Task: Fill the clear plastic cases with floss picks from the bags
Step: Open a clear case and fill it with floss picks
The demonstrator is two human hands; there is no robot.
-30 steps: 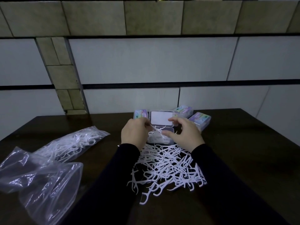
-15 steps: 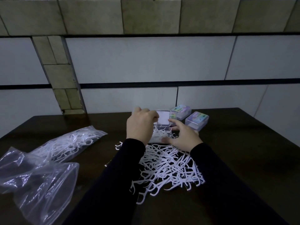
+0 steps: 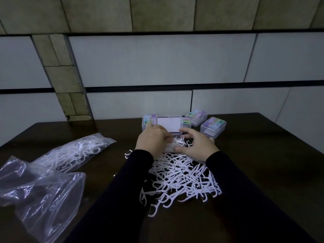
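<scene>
L hand (image 3: 152, 140) lowered, prob pinching picks (image 3: 178, 143) over open case (image 3: 169, 125); R hand (image 3: 197, 145) steadies it, fingers relaxed.

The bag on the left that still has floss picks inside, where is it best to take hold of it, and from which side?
Probably grip the full bag at its far end near the table's middle, coming from above. It lies flat with picks bunched along its length; which end opens cannot be told here. The crumpled bag covers its near end.

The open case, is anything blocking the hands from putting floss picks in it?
Nothing visible does. The open case sits between the left hand and right hand, its lid tipped back out of the way. The loose floss picks lie just in front of it.
</scene>
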